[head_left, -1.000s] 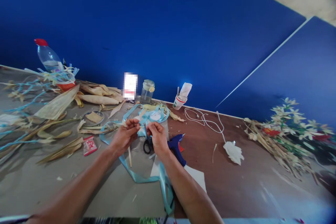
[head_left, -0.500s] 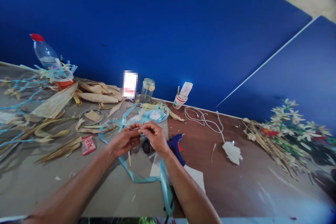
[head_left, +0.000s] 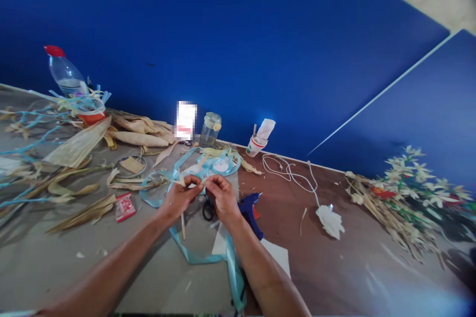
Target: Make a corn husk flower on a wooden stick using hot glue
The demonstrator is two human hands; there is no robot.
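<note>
My left hand [head_left: 181, 198] is closed in a pinch, and a narrow pale strip [head_left: 183, 227] shows above and below its fingers. Facing it, my right hand [head_left: 223, 197] pinches too, fingertips meeting those of the left. Between the fingertips is a tiny pale piece, too small to make out. Light-blue ribbon [head_left: 197, 258] loops behind the hands and trails down between my forearms. Black scissors handles [head_left: 208, 211] lie just under the right hand. A blue glue gun [head_left: 252, 213] rests beside my right wrist, near a white sheet [head_left: 277, 256].
Dried corn husks [head_left: 139, 138] and a red packet [head_left: 125, 207] lie left. Along the blue wall stand a red-capped bottle [head_left: 67, 72], a jar [head_left: 210, 130] and a paper cup [head_left: 256, 145]. A white cable [head_left: 293, 173] and white flowers [head_left: 416, 173] are right.
Both hands stay near the same place. The left hand's fingers have curled more upright, and the right hand has turned slightly, fingertips still together. The view has shifted a little.
</note>
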